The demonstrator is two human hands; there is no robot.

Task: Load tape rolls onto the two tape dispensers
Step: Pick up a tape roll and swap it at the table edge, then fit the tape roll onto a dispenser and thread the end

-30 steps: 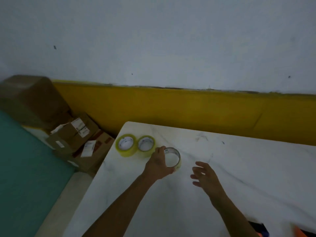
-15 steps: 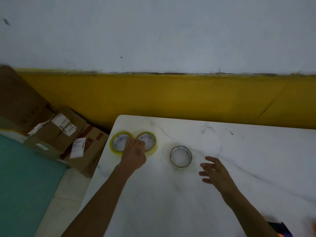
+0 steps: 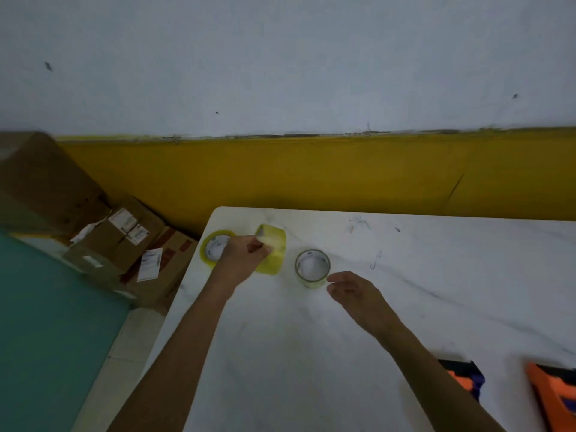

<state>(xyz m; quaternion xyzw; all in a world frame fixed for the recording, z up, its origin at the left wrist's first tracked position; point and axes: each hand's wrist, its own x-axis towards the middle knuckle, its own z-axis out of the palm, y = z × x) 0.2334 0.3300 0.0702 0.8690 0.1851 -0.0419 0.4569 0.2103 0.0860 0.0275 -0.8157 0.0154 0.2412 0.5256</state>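
Left hand [image 3: 240, 260] pinching tilted, blurred yellow-tinted tape roll [image 3: 271, 253] near white marble table [image 3: 311, 353] left edge. Right hand [image 3: 355, 291] spread, empty, beside thin clear roll [image 3: 312, 268]. Orange dispensers [image 3: 467, 380] at near right; centre clear.

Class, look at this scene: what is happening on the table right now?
A person's left hand is tipping up the middle yellow tape roll at the white table's far corner. The right hand hovers open beside a thinner roll. A third roll lies flat. Two orange dispensers wait at the near edge, unloaded.
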